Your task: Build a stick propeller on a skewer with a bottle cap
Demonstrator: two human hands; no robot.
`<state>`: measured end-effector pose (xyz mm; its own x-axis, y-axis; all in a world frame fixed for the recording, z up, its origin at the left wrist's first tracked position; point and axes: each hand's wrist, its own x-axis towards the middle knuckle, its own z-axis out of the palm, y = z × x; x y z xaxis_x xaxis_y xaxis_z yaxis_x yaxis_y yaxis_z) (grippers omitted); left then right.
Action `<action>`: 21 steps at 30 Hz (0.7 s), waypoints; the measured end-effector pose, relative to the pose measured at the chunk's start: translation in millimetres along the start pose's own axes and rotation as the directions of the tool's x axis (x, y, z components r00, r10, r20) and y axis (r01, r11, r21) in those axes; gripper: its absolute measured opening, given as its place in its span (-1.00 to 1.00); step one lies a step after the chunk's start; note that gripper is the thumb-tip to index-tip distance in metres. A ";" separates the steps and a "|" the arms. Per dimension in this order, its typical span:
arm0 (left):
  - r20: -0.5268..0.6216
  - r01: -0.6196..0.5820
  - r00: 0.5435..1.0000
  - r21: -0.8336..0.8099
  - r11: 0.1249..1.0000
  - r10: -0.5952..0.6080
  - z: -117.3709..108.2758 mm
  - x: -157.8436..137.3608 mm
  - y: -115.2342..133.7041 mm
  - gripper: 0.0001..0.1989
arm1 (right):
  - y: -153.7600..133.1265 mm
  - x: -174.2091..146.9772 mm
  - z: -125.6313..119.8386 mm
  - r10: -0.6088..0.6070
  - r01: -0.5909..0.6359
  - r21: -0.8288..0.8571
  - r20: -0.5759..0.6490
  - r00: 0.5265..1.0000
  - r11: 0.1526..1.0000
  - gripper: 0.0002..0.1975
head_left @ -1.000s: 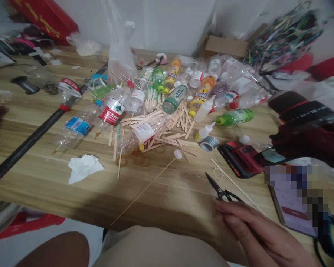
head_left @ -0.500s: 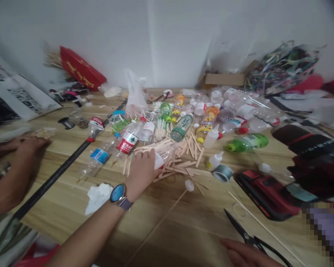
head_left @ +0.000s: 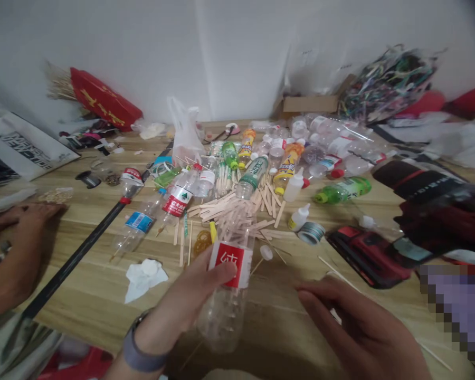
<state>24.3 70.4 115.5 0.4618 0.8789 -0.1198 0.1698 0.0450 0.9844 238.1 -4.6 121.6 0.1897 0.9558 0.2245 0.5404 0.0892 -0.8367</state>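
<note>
My left hand (head_left: 206, 279) is wrapped round a clear plastic bottle (head_left: 225, 322) with a red and white label, thumb across the label. The bottle is tilted, its base toward me and its neck over the wooden sticks (head_left: 214, 211). At the right my right hand (head_left: 352, 316) is apart from the bottle, its fingers curled and the thumb and forefinger tips close together. Nothing shows between those tips. A small white disc (head_left: 266, 253) on a thin stick lies just beyond the bottle.
Several bottles, including a green one (head_left: 344, 190), cover the table's back. A cordless drill (head_left: 380, 253) stands at right beside a tape roll (head_left: 311, 233) and a glue bottle (head_left: 300, 217). A black pole (head_left: 83, 245) crosses the left, near another person's arm (head_left: 19, 248).
My left hand has lifted the bottle off the sticks and brought it toward me. My right hand has come up into view from the bottom edge, and the scissors no longer show.
</note>
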 end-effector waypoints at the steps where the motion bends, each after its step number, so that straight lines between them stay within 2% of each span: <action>1: 0.008 0.004 1.000 -0.025 1.000 -0.004 7.0 -3.7 -4.9 -0.76 | -4.8 3.2 1.6 -0.035 0.035 -0.007 0.015 0.999 0.999 -0.85; 4: 0.044 0.005 0.999 -0.108 0.994 -0.001 23.5 -9.2 -14.8 -0.74 | -14.0 5.5 5.7 -0.090 0.090 -0.033 0.009 0.996 0.995 -0.86; 8: 0.073 -0.007 0.997 -0.161 0.987 0.019 32.3 -13.4 -20.6 -0.77 | -15.8 -0.4 7.4 -0.137 0.133 -0.093 -0.035 0.990 0.987 -0.87; 12: 0.055 0.033 0.998 -0.064 0.997 -0.029 33.3 -16.8 -25.7 -0.75 | -11.6 -4.2 5.8 -0.181 0.175 -0.151 -0.021 0.983 0.973 -0.89; 14: 0.060 -0.006 0.998 0.032 0.999 0.004 33.6 -17.1 -27.7 -0.72 | -9.2 -5.1 5.2 -0.212 0.209 -0.157 -0.003 0.977 0.965 -0.89; 16: 0.046 -0.084 0.996 0.103 0.991 0.079 35.0 -16.6 -28.4 -0.63 | -6.6 -6.3 5.5 -0.237 0.231 -0.146 -0.023 0.971 0.962 -0.89; 18: 0.001 -0.134 0.991 0.139 0.981 0.135 37.8 -16.5 -27.5 -0.46 | -3.0 -8.5 7.4 -0.240 0.232 -0.122 -0.049 0.970 0.965 -0.89; 21: -0.068 -0.135 0.987 0.142 0.981 0.146 44.1 -18.8 -23.4 -0.21 | 4.6 -12.8 13.2 -0.208 0.208 -0.043 -0.009 0.978 0.977 -0.89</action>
<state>50.1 31.8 89.0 0.4213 0.9063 0.0343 0.2275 -0.1422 0.9633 227.3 -12.8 108.2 0.0799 0.9138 0.3982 0.6030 0.2738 -0.7493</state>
